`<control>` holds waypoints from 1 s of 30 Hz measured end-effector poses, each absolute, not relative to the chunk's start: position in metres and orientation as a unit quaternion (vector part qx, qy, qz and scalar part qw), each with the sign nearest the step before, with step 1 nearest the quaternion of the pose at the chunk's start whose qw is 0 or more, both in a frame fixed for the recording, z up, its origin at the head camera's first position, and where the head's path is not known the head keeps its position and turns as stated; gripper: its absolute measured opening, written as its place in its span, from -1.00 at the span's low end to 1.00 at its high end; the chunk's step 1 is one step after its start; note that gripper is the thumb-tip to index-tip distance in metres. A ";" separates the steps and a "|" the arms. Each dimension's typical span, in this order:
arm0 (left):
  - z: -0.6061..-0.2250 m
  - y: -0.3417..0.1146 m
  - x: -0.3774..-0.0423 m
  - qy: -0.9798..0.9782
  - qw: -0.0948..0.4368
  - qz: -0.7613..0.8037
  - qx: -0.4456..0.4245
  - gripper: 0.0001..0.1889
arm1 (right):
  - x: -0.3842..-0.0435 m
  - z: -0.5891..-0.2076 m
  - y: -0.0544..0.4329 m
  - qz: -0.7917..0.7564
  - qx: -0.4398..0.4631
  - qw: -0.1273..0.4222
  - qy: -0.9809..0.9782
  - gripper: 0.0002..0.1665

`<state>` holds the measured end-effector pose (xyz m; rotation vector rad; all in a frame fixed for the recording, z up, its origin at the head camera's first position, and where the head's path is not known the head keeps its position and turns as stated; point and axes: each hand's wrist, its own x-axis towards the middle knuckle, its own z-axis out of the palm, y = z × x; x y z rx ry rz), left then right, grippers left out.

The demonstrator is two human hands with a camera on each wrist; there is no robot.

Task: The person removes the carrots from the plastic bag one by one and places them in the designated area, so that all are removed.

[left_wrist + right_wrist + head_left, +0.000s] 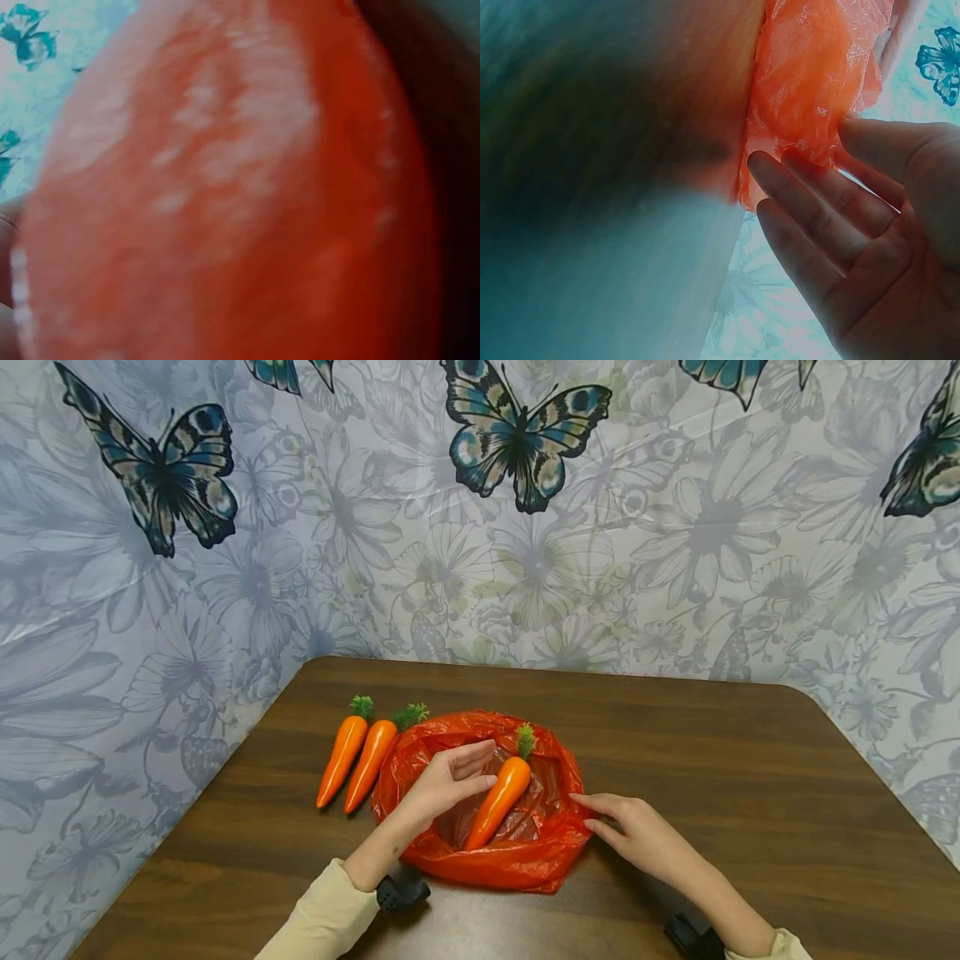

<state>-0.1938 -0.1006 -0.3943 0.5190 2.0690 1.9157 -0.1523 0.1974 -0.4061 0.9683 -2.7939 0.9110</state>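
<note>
A red plastic bag lies on the table with its mouth spread wide. Inside it is an orange carrot, its green top toward the far rim. My left hand reaches over the bag's left rim, fingers extended and thumb tip at the carrot's side; it does not wrap round the carrot. My right hand pinches the bag's right rim between thumb and index finger. In the right wrist view the other fingers extend beside the bag. Blurred red plastic fills most of the left wrist view.
Two more carrots, one outer and one inner, lie side by side left of the bag. The brown wooden table ends at a wall covering printed with flowers and butterflies.
</note>
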 end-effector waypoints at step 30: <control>-0.423 -0.081 -0.198 0.771 0.140 0.591 0.191 -0.36 | -0.154 -0.407 0.197 0.296 0.312 0.021 -0.903 -0.55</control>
